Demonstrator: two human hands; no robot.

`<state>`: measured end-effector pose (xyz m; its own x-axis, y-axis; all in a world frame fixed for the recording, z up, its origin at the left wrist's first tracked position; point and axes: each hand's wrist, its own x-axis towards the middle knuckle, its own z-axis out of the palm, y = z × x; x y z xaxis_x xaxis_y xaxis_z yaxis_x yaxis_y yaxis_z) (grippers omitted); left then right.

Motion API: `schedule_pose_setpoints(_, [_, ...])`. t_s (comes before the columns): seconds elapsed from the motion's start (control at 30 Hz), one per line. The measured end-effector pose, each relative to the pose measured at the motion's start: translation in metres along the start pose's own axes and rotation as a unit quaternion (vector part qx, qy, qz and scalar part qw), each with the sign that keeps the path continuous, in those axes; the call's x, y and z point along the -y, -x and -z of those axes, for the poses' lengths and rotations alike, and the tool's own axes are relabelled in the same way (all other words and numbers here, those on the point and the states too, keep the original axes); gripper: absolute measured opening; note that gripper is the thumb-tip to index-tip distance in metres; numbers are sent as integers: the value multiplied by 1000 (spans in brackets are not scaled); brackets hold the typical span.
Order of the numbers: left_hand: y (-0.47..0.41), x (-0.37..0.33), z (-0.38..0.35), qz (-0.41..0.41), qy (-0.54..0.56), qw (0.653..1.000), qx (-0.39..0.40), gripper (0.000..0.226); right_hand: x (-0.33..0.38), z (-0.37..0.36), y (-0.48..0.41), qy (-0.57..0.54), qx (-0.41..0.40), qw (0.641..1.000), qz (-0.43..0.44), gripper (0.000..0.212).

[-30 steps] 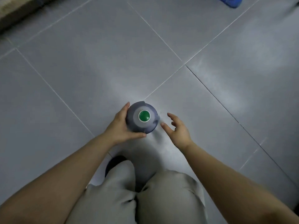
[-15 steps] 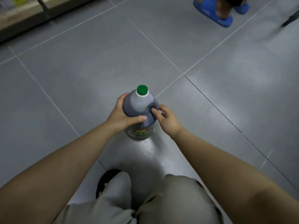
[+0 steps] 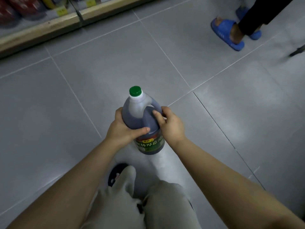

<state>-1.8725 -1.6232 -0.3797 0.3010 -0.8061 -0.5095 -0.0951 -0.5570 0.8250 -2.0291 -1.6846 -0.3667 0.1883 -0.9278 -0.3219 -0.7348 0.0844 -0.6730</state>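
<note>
A large bottle (image 3: pixel 142 123) of dark liquid with a green cap (image 3: pixel 135 91) sits in the middle of the frame, held between both hands above a grey tiled floor (image 3: pixel 82 80); whether its base touches the floor cannot be told. The left hand (image 3: pixel 123 129) wraps round the bottle's left side, fingers curled behind its shoulder and thumb pressed across the front just above the green label (image 3: pixel 149 143). The right hand (image 3: pixel 170 124) grips the moulded handle on the bottle's right side, its thumb lying on the dark plastic and the other fingers curled behind the handle. The bottle leans slightly, its cap pointing toward the upper middle of the frame. Below the bottle, at the bottom centre, are the person's knees in light trousers (image 3: pixel 156 204) and a dark shoe (image 3: pixel 115 174). Along the upper left runs a wooden shelf edge (image 3: pixel 41 32) with yellow price tags. In the upper right, another person's feet in blue slippers (image 3: pixel 227 33) stand on the tiles, well apart from the bottle.
</note>
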Motion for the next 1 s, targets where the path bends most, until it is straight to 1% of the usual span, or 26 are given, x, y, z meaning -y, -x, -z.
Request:
schedule_pose_setpoints(0.1, [56, -63, 39, 14, 36, 998, -41, 109, 77, 47, 26, 15, 22, 999, 35, 30])
schedule_pose_setpoints(0.2, [119, -134, 84, 20, 48, 995, -89, 100, 160, 92, 58, 37, 49, 995, 77, 31])
schedule_pose_setpoints(0.3, [182, -199, 135, 24, 54, 990, -130, 99, 246, 133, 94, 48, 74, 988, 127, 30])
schedule_pose_setpoints(0.47, [275, -280, 222, 45, 39, 980, -191, 97, 371, 167, 150, 60, 126, 973, 186, 29])
schedule_pose_setpoints(0.57, [313, -302, 268, 49, 37, 972, -226, 100, 427, 163, 175, 63, 146, 964, 213, 28])
schedule_pose_setpoints(0.7, [351, -307, 320, 57, 46, 962, -263, 102, 482, 140, 208, 37, 156, 959, 232, 25])
schedule_pose_setpoints(0.77, [360, -305, 343, 58, 58, 955, -286, 101, 507, 125, 217, 40, 166, 954, 244, 27])
schedule_pose_setpoints(0.9, [371, -298, 386, 60, 105, 939, -323, 112, 555, 97, 224, 61, 190, 940, 277, 27])
schedule_pose_setpoints(1.0, [372, -295, 416, 61, 121, 926, -353, 113, 588, 75, 223, 72, 202, 931, 297, 27])
